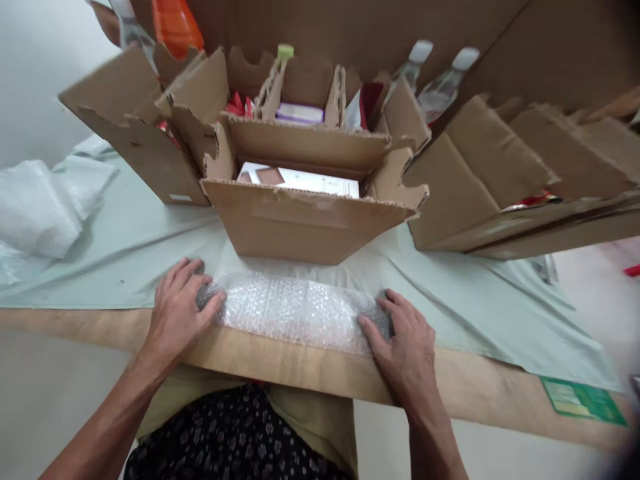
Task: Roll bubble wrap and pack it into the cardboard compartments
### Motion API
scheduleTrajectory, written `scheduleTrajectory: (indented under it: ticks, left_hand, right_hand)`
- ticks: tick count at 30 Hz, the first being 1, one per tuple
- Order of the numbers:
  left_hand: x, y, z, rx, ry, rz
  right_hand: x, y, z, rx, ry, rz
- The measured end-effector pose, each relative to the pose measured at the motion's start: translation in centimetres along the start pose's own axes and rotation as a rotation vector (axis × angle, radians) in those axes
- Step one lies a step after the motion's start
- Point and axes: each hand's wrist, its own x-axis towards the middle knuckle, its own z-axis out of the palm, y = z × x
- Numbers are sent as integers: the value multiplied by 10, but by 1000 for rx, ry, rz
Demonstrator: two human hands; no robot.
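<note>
Bubble wrap (295, 310): lying between left hand (183, 303) and right hand (407, 340)
Hands: well apart, gripping its opposite ends

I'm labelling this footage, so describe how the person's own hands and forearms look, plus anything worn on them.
The left hand and right hand are bare: five-fingered, without gloves. No sleeve covers the visible forearms, and no watch, bracelet or ring shows. Neither carries any visible marking.
</note>
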Motion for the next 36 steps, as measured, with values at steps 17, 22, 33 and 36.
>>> scheduleTrajectory:
  ticks: [17, 22, 33, 36]
  left_hand:
    - [-21, 26, -37, 42, 165, 116]
    - [-40, 90, -26, -168, -93, 365]
    - [-40, 119, 0, -341, -526, 700]
    - [-52, 109, -1, -392, -574, 761]
  right_hand:
    - [-15, -25, -29, 335, -88, 393]
    - [-19, -28, -35, 429, -108, 413]
    - [-92, -36, -81, 952, -377, 664]
    - [-126, -44, -88, 1142, -525, 770]
